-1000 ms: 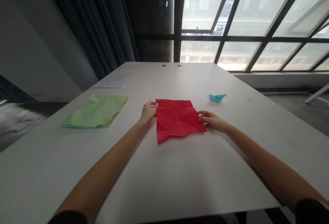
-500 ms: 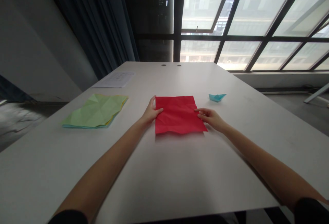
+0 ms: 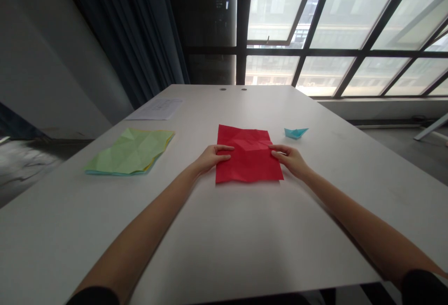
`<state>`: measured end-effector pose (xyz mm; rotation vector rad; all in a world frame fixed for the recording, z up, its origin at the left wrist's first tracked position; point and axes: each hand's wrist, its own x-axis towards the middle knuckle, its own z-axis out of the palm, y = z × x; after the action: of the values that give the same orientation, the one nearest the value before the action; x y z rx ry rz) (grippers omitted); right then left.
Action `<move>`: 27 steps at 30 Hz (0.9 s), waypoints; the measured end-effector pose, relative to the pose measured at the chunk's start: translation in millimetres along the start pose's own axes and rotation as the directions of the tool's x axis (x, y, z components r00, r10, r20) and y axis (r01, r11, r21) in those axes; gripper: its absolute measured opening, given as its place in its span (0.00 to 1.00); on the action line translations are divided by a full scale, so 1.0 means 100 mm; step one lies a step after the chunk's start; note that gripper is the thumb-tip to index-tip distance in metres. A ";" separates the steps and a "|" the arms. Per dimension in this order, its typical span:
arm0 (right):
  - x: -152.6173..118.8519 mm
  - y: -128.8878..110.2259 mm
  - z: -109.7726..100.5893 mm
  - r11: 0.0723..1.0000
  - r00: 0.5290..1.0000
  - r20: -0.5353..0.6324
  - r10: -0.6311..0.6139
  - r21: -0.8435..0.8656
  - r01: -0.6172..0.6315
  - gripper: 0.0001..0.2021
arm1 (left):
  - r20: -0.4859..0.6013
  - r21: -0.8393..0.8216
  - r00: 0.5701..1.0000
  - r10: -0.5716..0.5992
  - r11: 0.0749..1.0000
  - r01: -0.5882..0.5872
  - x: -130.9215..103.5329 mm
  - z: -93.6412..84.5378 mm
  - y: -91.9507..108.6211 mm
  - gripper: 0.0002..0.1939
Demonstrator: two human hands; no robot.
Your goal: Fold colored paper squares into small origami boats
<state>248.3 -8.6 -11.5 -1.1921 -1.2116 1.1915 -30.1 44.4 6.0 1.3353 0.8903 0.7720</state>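
Observation:
A creased red sheet of paper [image 3: 249, 162] lies in front of me, its far edge slightly raised. My left hand [image 3: 213, 156] has the sheet's left edge between thumb and fingers, with the fingertips on top of the paper. At the right edge, my right hand [image 3: 290, 159] pinches the sheet the same way. Beyond my right hand sits a small folded blue paper boat [image 3: 296, 133].
On the left of the white table [image 3: 224, 230] is a stack of creased sheets [image 3: 131, 153], green on top with yellow and blue below. A printed white page [image 3: 157, 109] lies farther back on the left. Two round grommets are at the far edge.
My left hand has shifted nearer along the left edge, its fingers now on top of the sheet. The red paper's left side has moved slightly right and its far-left corner has risen.

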 end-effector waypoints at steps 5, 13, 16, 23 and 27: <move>-0.01 -0.01 0.01 0.997 0.998 -0.013 -0.069 0.016 0.069 0.17 | -0.043 -0.111 0.999 0.023 0.993 -0.027 0.03 0.00 0.00 0.25; -0.01 -0.03 0.03 0.998 0.999 -0.010 -0.048 0.038 0.048 0.20 | -0.068 -0.168 0.996 0.054 0.984 -0.065 -0.01 0.09 0.07 0.24; -0.01 0.00 0.04 1.000 1.000 -0.011 -0.024 0.019 0.024 0.18 | -0.088 -0.152 0.995 0.041 0.987 -0.054 -0.01 0.13 0.04 0.23; -0.04 -0.03 0.08 0.996 1.000 -0.004 -0.015 0.088 0.015 0.17 | -0.156 -0.291 0.987 0.043 0.953 -0.088 0.02 0.21 -0.03 0.21; -0.07 -0.07 0.15 0.979 0.998 -0.055 -0.031 0.198 0.041 0.16 | -0.157 -0.384 0.985 0.069 0.915 -0.125 0.00 0.25 0.01 0.20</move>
<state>233.2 -15.7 -4.9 -1.0413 -1.0445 1.2172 -8.1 32.7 7.4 0.9822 0.7325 1.0719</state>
